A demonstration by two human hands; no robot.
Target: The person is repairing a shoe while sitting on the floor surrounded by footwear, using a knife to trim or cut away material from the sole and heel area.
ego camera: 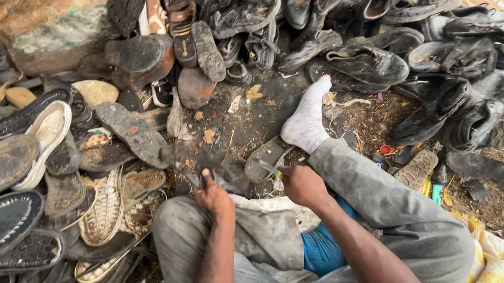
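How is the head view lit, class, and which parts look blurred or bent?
Head view: soft, even daylight with faint shadows and no glare; the left hand and right hand are slightly smeared, the thin tool indistinct; the shoe pile curves toward the edges from a wide lens.

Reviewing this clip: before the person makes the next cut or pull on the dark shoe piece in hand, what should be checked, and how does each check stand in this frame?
1. Left hand grips the dark shoe piece firmly: ok, fingers closed on it.
2. Right hand has a secure hold on the small tool: ok, though its tip is too small to make out.
3. Tool pointed away from the left hand: cannot tell.
4. Socked foot apart from the tool: ok, it rests farther out on the ground.
5. Piece supported over the lap cloth: ok.
6. Worn soles at left out of the hands' way: ok.
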